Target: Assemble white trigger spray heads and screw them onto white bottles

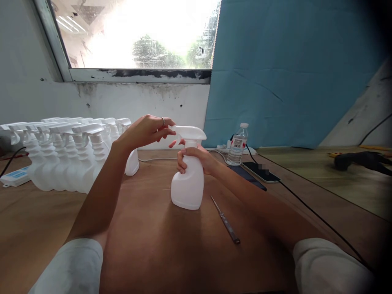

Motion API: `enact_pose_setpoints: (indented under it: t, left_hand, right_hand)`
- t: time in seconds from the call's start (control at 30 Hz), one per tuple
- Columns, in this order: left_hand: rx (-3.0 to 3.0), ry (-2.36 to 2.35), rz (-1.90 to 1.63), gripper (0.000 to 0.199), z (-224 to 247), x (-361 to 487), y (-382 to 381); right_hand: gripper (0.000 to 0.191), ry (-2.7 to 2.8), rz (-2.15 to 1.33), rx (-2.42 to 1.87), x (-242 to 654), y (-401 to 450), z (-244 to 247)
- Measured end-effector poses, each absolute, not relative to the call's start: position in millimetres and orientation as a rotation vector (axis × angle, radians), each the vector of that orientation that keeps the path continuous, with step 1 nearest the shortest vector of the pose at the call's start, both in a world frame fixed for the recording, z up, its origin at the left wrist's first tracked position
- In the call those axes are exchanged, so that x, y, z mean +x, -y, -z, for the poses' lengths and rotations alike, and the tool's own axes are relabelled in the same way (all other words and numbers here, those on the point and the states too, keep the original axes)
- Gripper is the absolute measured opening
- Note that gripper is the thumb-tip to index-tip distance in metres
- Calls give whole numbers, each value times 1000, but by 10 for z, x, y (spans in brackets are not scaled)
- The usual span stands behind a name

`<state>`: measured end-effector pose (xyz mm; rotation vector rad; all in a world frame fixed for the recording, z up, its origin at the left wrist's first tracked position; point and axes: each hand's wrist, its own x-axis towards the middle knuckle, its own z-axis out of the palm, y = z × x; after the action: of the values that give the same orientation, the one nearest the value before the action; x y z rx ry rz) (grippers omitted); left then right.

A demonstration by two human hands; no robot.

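A white plastic spray bottle [188,188] stands upright on the brown table in front of me. My right hand [196,158] is wrapped around its neck, just under the trigger head. At the nozzle end of the white sprayer head [192,132], my left hand [153,128] has its fingertips closed on the tip, a ring on one finger. The trigger is partly hidden behind the fingers. To the right of the bottle's base lies a thin screwdriver-like tool [226,222] with a dark handle, touched by neither hand.
Rows of similar white spray bottles [65,155] stand at the left, partly behind my left forearm. A clear water bottle [238,145], a phone [260,172] and a black cable [318,216] are at the right. A white box [16,176] lies far left.
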<state>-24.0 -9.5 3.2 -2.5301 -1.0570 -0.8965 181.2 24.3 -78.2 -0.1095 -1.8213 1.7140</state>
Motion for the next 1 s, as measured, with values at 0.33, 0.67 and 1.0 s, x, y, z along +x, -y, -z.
enact_pose_setpoints:
  t: [0.33,0.67,1.0]
  left_hand:
    - [-3079,1088,1048,36,-21,-196,70]
    - [-2987,1121,1159,52,-65,-356,63]
    - [-2798,1170,1080,34,-78,-381,106]
  right_hand:
    - [17,1835,-1716,-87,1813,-243,774]
    - [14,1847,-1685,-85,1817,-224,755]
    - [14,1860,-1695,-117,1823,-266,765]
